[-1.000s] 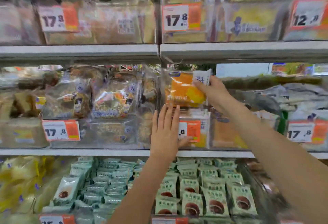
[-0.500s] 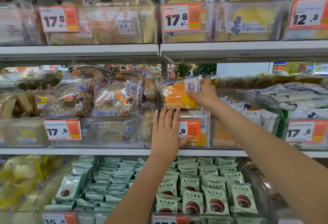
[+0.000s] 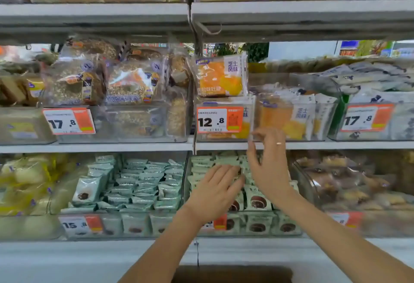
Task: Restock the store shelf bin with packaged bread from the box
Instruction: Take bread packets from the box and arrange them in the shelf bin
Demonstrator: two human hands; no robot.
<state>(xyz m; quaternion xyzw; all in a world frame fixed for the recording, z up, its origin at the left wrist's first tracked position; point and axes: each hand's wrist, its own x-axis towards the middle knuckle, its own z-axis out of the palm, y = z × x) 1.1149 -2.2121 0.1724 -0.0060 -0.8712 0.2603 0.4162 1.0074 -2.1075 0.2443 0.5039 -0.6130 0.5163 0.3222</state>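
Note:
An orange-and-white bread packet (image 3: 220,75) stands upright on top of the stock in the clear shelf bin (image 3: 289,135) on the middle shelf, behind the 12.8 price tag (image 3: 219,119). More of the same packets (image 3: 289,117) fill the bin to its right. My right hand (image 3: 267,161) hovers just below the bin's front, fingers loosely spread, holding nothing. My left hand (image 3: 216,189) is lower, open, palm down in front of the lower shelf. A brown cardboard box (image 3: 233,273) shows at the bottom edge.
Grain bread bags (image 3: 103,81) fill the bin to the left. Grey-white packets (image 3: 376,81) are stacked in the bin to the right. The lower shelf holds several pale green snack packs (image 3: 143,184). The upper shelf edge (image 3: 291,11) overhangs the bin.
My right hand let go of the orange packet, which now rests on the bin's stock, and dropped below the bin. My left hand came off the bin front and moved down.

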